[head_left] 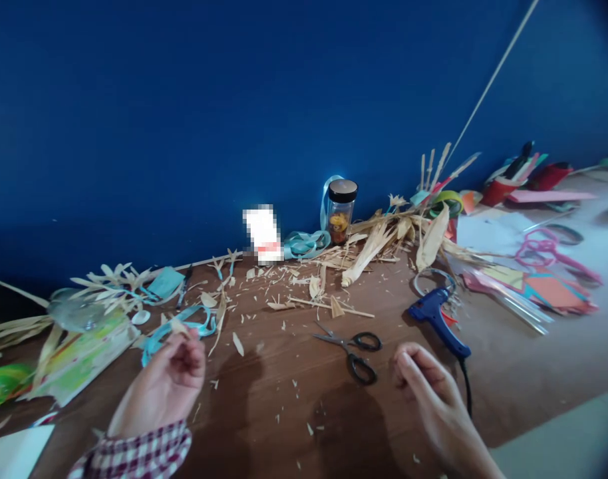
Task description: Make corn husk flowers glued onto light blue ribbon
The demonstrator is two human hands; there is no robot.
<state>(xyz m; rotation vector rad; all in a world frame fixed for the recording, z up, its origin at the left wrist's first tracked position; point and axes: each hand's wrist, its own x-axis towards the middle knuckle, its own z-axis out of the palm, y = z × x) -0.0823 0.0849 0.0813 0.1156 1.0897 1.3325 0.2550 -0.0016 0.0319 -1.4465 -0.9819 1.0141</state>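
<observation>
My left hand (167,382), in a checked sleeve, hovers over the brown table (284,412) with its fingers curled around a small pale husk piece and the end of a light blue ribbon (184,326). My right hand (428,399) is loosely closed, fingers folded in, and what it holds, if anything, is hidden. Black-handled scissors (354,349) lie open between the two hands. A blue glue gun (438,319) rests just beyond my right hand, its black cord running past my wrist.
Dried corn husks (384,239) and scraps litter the table's far side. A glass jar with a black lid (340,209) stands by the blue wall. Coloured paper sheets (548,289), pink scissors (543,249) and clear tubes lie at right. A green-yellow packet (84,352) sits at left.
</observation>
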